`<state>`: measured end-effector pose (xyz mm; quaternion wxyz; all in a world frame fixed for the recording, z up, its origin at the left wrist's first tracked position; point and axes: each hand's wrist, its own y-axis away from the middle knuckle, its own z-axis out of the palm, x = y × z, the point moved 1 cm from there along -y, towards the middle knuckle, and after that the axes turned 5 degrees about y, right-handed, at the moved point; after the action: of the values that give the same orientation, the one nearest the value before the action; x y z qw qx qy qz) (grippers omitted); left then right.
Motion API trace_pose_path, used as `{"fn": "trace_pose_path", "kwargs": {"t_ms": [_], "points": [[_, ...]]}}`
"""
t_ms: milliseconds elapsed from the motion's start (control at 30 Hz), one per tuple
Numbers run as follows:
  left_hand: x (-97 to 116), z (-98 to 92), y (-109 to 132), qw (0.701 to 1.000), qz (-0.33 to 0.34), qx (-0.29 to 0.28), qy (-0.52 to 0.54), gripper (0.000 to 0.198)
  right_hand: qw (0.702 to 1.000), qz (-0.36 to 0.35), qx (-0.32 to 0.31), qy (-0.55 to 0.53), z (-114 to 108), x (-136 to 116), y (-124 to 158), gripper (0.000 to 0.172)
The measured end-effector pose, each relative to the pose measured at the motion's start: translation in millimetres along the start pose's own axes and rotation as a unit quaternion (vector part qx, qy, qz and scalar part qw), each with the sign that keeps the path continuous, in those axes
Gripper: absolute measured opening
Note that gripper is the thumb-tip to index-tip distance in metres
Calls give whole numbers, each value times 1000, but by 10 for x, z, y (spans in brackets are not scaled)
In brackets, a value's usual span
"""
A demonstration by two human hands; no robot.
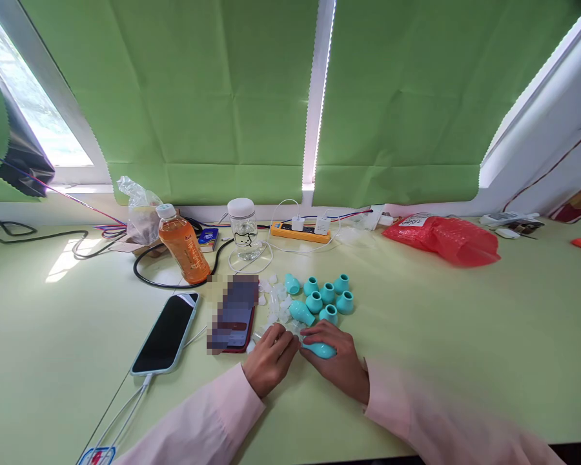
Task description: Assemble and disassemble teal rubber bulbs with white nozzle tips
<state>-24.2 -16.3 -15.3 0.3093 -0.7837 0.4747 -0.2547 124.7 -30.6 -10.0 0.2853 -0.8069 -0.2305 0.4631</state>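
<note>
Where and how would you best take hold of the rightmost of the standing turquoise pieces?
Probably pinch the rightmost turquoise piece by its narrower neck, just under the rim, coming from above and the right. It stands mouth up and widens toward its base, so the neck suits finger and thumb, while the neighbouring turquoise pieces crowd its left and far sides.

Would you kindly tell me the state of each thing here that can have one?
Right hand: closed around a turquoise piece
Left hand: curled, what it holds unclear
Other turquoise pieces: most upright, two tipped over
Red phone: screen lit
Pale phone: screen dark, cable plugged in
Drink bottle: capped
Jar: lid on
Power strip: two chargers plugged in
Green blinds: drawn down
</note>
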Motion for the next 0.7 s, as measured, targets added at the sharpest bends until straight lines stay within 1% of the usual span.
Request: {"fn": "trace_pose_path", "kwargs": {"t_ms": [67,133,167,233,300,367,433,467,500,567,633,667,700], "points": [[8,-30,-28,996,-34,57,59,11,1000,20,-3,-8,-9,-12,1,10],[-17,-80,-66,981,-95,124,114,14,999,39,-2,-12,-23,-15,-2,9],[-46,-103,-80,973,-126,148,127,14,999,44,1,-12,-30,-16,-2,9],[-135,-131,-90,964,-168,167,118,15,999,38,6,-11,-40,-21,1,9],[-257,-118,-67,970,-183,143,75,13,1000,16,1,-9,-41,-39,14,10],[-383,-68,-19,977,-191,92,26,11,1000,-5,-16,-11,-37,-61,32,10],[-474,-10,26,979,-199,40,1,14,999,-7,-32,-14,-34,-71,44,11],[-496,8,37,979,-202,25,-1,16,999,2,-37,-14,-35,-67,47,13],[-499,13,39,979,-204,21,1,18,999,15,-40,-12,-36,-58,47,16],[-446,-24,11,978,-202,43,15,21,998,46,-40,-6,-39,-31,45,19],[-326,-103,-43,978,-192,77,40,22,997,64,-38,-6,-35,-12,48,18],[-251,-144,-71,978,-185,79,57,22,997,60,-36,-13,-30,-13,53,17],[-173,-177,-96,978,-180,67,79,21,998,51,-37,-24,-25,-22,60,18]]}}
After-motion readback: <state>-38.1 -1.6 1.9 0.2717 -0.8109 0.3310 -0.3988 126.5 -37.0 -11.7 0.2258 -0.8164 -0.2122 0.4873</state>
